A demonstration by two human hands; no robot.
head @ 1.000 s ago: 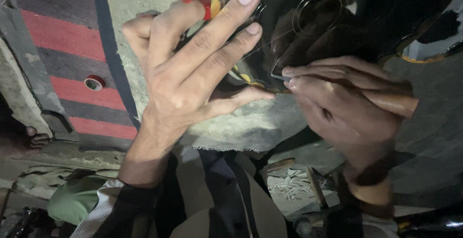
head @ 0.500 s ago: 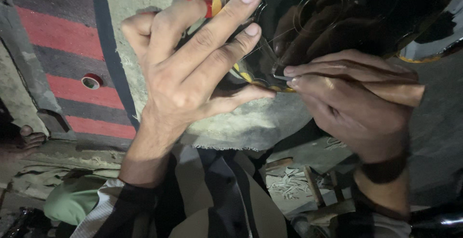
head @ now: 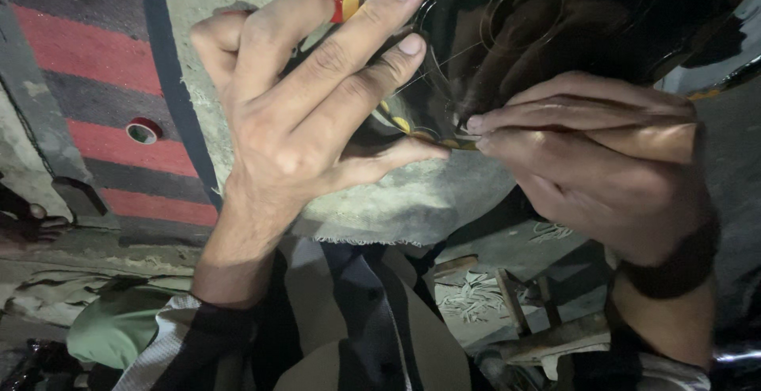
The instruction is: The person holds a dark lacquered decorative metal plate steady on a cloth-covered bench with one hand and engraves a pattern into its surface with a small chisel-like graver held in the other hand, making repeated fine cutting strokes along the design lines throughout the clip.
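A glossy black curved panel (head: 602, 19) with yellow and red markings fills the top of the view. My left hand (head: 317, 114) is spread over its lower left part, with the fingers on the surface and the thumb hooked under the edge. My right hand (head: 587, 153) comes in from the right with its fingertips pinched together on the thin yellow edge strip (head: 456, 142) at the panel's lower rim, just beside my left thumb tip. Whether a small tool sits between those fingertips is hidden. My hands are reflected in the gloss.
A grey cloth-like surface (head: 412, 201) lies under the panel. A wall with red and dark stripes (head: 103, 129) stands at the left. Below are my striped clothing (head: 349, 320), green fabric (head: 111, 328) and wooden scraps (head: 515, 304) on the floor.
Both hands keep their hold. My right fingertips have slipped slightly downward along the panel's edge, and the view has shifted a little.
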